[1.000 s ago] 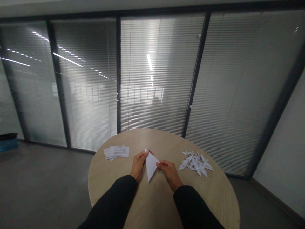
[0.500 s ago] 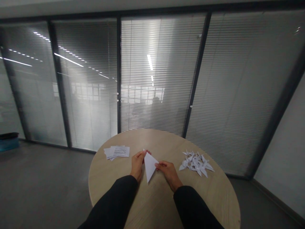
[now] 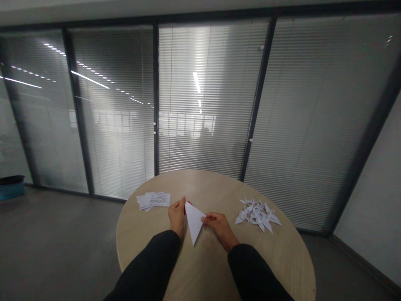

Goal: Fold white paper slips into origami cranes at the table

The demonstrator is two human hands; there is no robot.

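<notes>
A white folded sheet of paper (image 3: pixel 194 222), triangular with its long point toward me, is held between my two hands above the table (image 3: pixel 206 271). My left hand (image 3: pixel 177 216) pinches its upper left corner, with some fingers hidden behind the paper. At the right corner, my right hand (image 3: pixel 218 226) grips the edge between thumb and fingers. Right of that hand lies a pile of folded white paper cranes (image 3: pixel 258 214). To the left is a small stack of paper sheets (image 3: pixel 154 200), the top one printed with text.
The round wooden table stands before a glass partition (image 3: pixel 203 100) with blinds and dark frames. A blue container with a dark rim (image 3: pixel 11 188) sits on the floor at far left. A pale wall (image 3: pixel 372 200) rises on the right.
My left hand has shifted slightly left, and the folded paper has moved a little left and toward me. My right hand has moved slightly left with it. Both still hold the paper.
</notes>
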